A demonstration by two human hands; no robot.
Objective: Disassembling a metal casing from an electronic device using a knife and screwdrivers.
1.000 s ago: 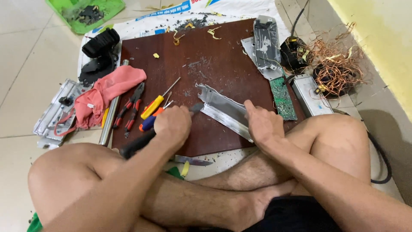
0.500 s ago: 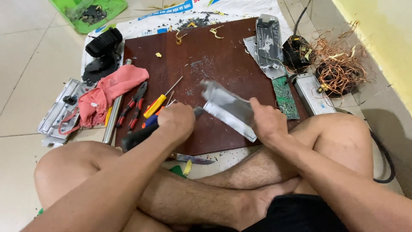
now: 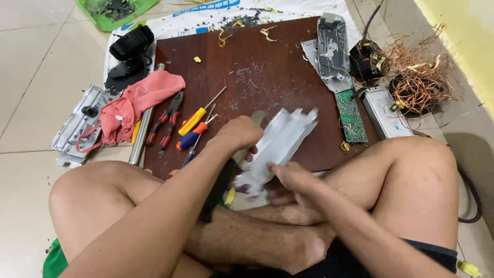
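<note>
I sit cross-legged on the floor behind a dark brown wooden board (image 3: 267,72). My right hand (image 3: 293,179) grips the near end of a bent grey sheet-metal casing (image 3: 282,141), held tilted above the board's near edge. My left hand (image 3: 239,135) is closed around a dark-handled tool (image 3: 218,188). Its flat blade tip (image 3: 257,117) sticks out beside the casing's left side. The casing is motion-blurred.
Left on the board lie a yellow screwdriver (image 3: 194,121), a blue-orange screwdriver (image 3: 191,139) and red pliers (image 3: 165,122), next to a metal tube (image 3: 140,135) and pink cloth (image 3: 135,102). At right are a green circuit board (image 3: 351,116), a silver box (image 3: 383,114), tangled copper wire (image 3: 419,77) and a grey casing (image 3: 330,46).
The grey casing has come up off the board and swung toward me. My right hand slid down to its near end. My left hand with the tool shifted right against it.
</note>
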